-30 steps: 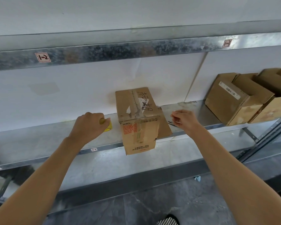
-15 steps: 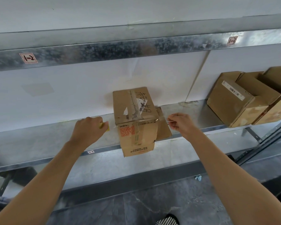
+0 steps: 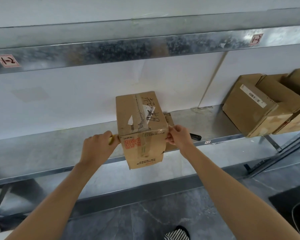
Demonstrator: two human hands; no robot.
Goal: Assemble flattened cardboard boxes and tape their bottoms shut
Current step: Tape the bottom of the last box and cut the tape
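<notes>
Left hand (image 3: 98, 148), gripping tape roll (image 3: 111, 139), and right hand (image 3: 177, 138), pinching tape (image 3: 158, 131), have closed onto box (image 3: 142, 118); sealing evidently begun.

One left hand (image 3: 97, 149), one right hand (image 3: 178, 138), one tape roll (image 3: 110, 139), at least three cardboard boxes (image 3: 142, 118).

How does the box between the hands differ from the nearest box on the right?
The middle box stands upright, top closed; the right box lies tilted. The middle box bears black handwriting; the right box a white label. The left hand, gripping a tape roll, and the right hand, pinching clear tape, work on only the middle box. Both are brown cardboard on one shelf.
</notes>
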